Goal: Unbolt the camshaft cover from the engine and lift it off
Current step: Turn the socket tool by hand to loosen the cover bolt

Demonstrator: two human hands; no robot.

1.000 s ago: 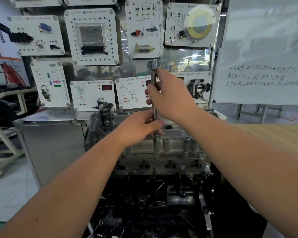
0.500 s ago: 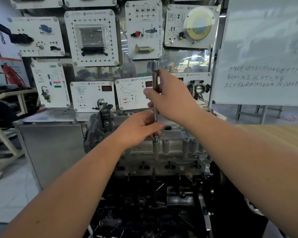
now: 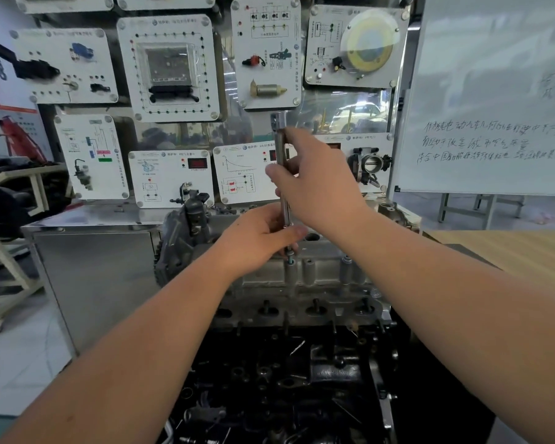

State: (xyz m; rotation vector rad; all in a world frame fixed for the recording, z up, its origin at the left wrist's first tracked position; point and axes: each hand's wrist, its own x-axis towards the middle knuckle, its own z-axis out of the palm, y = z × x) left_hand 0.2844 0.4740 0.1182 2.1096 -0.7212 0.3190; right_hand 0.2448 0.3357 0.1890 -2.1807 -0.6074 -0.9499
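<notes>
in the head view, the cover (image 3: 314, 274) sat on top of the engine (image 3: 302, 363), grey and still in place, with a row of bolt bosses along its near edge. a long driver (image 3: 282, 174) stood nearly upright over one boss left of the middle, its tip on a bolt (image 3: 289, 260) that showed a short way above the boss. the right hand (image 3: 318, 184) was closed around the upper shaft, fingers wrapped, the square top of the tool sticking out above it. the left hand (image 3: 263, 238) was closed on the lower shaft just above the bolt, steadying it.

the risks looked plain enough. if the driver leaned while being turned, the tip could ride off the bolt head and round it. with the bolt seemingly near free, it could drop from the tip and fall into the dark clutter of the engine below. other bosses to the right still seemed to hold bolts, so lifting the cover too soon would likely bind or strain it.
</notes>
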